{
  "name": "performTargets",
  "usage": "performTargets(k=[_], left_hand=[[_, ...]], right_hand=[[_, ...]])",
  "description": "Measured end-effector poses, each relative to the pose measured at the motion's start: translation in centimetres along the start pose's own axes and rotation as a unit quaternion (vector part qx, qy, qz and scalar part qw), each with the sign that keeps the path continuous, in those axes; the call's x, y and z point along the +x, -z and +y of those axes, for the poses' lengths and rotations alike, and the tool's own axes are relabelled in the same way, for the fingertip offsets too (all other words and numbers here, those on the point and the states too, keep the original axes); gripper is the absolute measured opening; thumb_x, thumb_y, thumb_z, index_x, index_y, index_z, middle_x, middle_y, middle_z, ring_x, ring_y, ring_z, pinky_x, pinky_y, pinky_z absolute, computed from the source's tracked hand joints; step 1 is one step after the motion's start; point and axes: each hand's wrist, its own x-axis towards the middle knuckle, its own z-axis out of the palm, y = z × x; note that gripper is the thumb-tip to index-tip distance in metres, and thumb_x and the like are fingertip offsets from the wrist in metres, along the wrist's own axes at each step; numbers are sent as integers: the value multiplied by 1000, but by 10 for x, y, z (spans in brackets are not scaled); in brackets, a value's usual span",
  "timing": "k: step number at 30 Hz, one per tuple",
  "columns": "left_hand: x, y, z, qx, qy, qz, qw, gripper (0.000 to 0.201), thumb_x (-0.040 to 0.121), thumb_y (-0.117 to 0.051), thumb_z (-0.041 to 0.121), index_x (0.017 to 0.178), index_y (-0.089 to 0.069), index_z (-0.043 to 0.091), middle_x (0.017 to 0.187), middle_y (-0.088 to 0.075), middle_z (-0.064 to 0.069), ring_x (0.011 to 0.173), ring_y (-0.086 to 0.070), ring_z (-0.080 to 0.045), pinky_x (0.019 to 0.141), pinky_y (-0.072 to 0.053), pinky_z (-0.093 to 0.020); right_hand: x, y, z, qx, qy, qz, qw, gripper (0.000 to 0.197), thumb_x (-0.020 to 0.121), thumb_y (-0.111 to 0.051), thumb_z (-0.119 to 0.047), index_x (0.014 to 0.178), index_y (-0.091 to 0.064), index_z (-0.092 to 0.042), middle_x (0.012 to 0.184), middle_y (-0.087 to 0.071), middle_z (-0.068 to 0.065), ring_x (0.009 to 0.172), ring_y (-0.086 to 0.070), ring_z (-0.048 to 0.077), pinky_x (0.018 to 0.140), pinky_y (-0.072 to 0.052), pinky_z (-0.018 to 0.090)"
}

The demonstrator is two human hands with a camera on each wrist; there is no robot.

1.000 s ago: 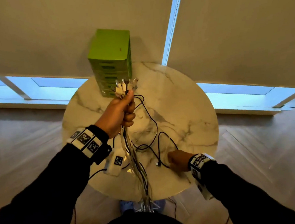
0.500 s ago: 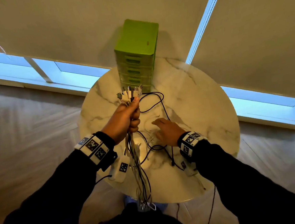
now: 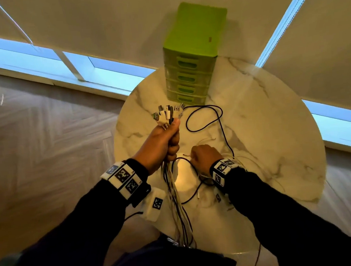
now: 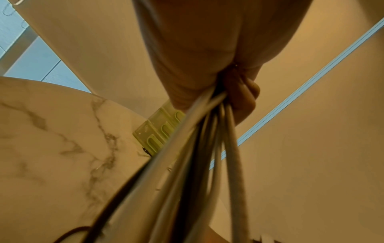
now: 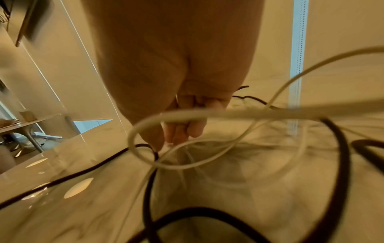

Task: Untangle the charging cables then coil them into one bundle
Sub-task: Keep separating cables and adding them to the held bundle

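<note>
White and black cables hang plug-up from our left hand, fist clamped, keeping ends aligned; right hand fingers curl on a loose white cable, freeing it.

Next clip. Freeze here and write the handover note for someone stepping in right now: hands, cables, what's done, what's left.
Left hand: grips the gathered cables just below their plugs, raised; the cords hang past the table edge.
Right hand: down on the table, fingers curled at a white cable; the grip is not clear.
Black cable and white ones lie loose, crossing, on the table.
Done: most cables gathered.
Left: free the loose ones, add them, coil one bundle.
</note>
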Motion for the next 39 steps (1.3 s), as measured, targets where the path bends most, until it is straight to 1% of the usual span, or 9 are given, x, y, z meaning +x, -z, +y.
performTargets(k=[6, 11, 14, 17, 22, 27, 30, 34, 39], left_hand=[[11, 7, 1, 8, 14, 0, 1000, 36, 107, -37, 39, 74, -31, 27, 65, -19, 2, 51, -13, -12, 48, -12, -26], [17, 9, -1, 5, 19, -8, 1000, 37, 107, -37, 39, 73, -31, 25, 64, -21, 3, 50, -15, -11, 45, -17, -22], [19, 11, -4, 28, 2, -2, 1000, 37, 107, -40, 37, 74, -32, 24, 63, -25, 4, 50, -20, -11, 44, -23, -22], [21, 11, -9, 53, -34, 16, 998, 34, 107, -44, 31, 76, -34, 22, 62, -26, 3, 53, -22, -13, 45, -26, -23], [21, -5, -10, 68, -75, 25, 995, 12, 105, -51, 25, 96, -51, 17, 56, -29, 3, 49, -27, -13, 46, -28, -24], [16, -18, -6, 119, -120, -17, 986, 28, 107, -45, 26, 87, -56, 10, 53, -44, 9, 47, -34, -9, 46, -33, -23], [17, -15, -3, 94, -110, -7, 989, 32, 107, -45, 25, 77, -45, 16, 55, -33, 7, 47, -28, -9, 47, -26, -25], [24, -7, -1, 46, -104, 47, 992, 27, 106, -48, 26, 80, -41, 23, 61, -25, 6, 49, -24, -9, 45, -24, -23], [22, -21, -4, 8, -116, 63, 991, 24, 101, -57, 34, 83, -44, 26, 64, -23, 6, 52, -23, -10, 48, -25, -25]], right_hand=[[13, -7, 5, 127, -40, 24, 991, 23, 94, -62, -31, 104, -51, -13, 93, -65, 14, 85, -59, 35, 68, -43, 36], [17, -12, 12, 78, -14, -2, 997, 12, 97, -54, -28, 97, -58, -16, 101, -61, 9, 95, -59, 34, 80, -50, 43], [14, 0, 21, 41, 13, 67, 997, 15, 97, -54, -28, 104, -62, -18, 108, -53, 7, 96, -55, 31, 82, -47, 42], [8, 42, 21, 215, 42, 143, 965, 4, 98, -55, -19, 95, -57, -21, 97, -60, 3, 91, -58, 25, 84, -49, 43], [-32, 114, -7, 487, 89, 33, 868, 15, 103, -50, -9, 107, -53, 4, 86, -62, 12, 81, -67, 24, 78, -55, 29], [-67, 119, -34, 493, 119, 14, 862, 13, 103, -51, -11, 106, -56, 1, 88, -61, 13, 73, -66, 24, 70, -56, 29], [-80, 109, -33, 472, 91, 32, 876, 21, 105, -48, -21, 103, -57, -2, 82, -64, 11, 70, -65, 24, 71, -57, 34], [-99, 87, -28, 305, 81, 129, 940, 31, 107, -38, -37, 91, -56, -19, 72, -57, 1, 64, -55, 16, 67, -48, 35], [-111, 100, -37, 359, 40, 298, 884, 27, 108, -39, -29, 89, -52, -16, 77, -55, -9, 71, -51, 4, 70, -42, 24]])
